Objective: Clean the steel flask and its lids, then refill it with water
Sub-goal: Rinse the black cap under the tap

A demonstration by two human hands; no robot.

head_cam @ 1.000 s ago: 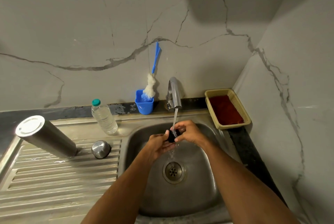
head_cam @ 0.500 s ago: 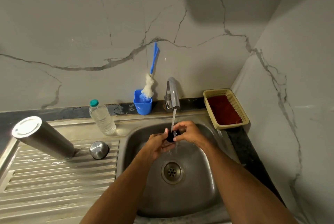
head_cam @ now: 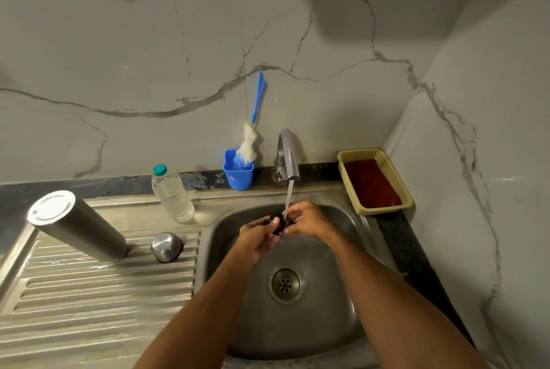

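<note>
My left hand [head_cam: 258, 236] and my right hand [head_cam: 306, 218] both grip a small black inner lid [head_cam: 278, 224] over the sink basin [head_cam: 226, 237]. Water runs from the tap [head_cam: 287, 157] onto the lid and my fingers. Most of the lid is hidden by my fingers. The steel flask [head_cam: 79, 227] stands upside down on the ribbed draining board [head_cam: 104, 294] at the left. A steel outer cap [head_cam: 166, 246] sits on the board beside it.
A plastic water bottle [head_cam: 172, 194] stands behind the cap. A blue cup [head_cam: 238, 170] holds a bottle brush [head_cam: 251, 142] left of the tap. A beige basket [head_cam: 376, 181] with a red cloth sits at the right by the wall. The drain [head_cam: 285, 285] is below my hands.
My hands stay under the running water with the black lid; my fingers shift slightly around it. The flask and cap have not moved.
</note>
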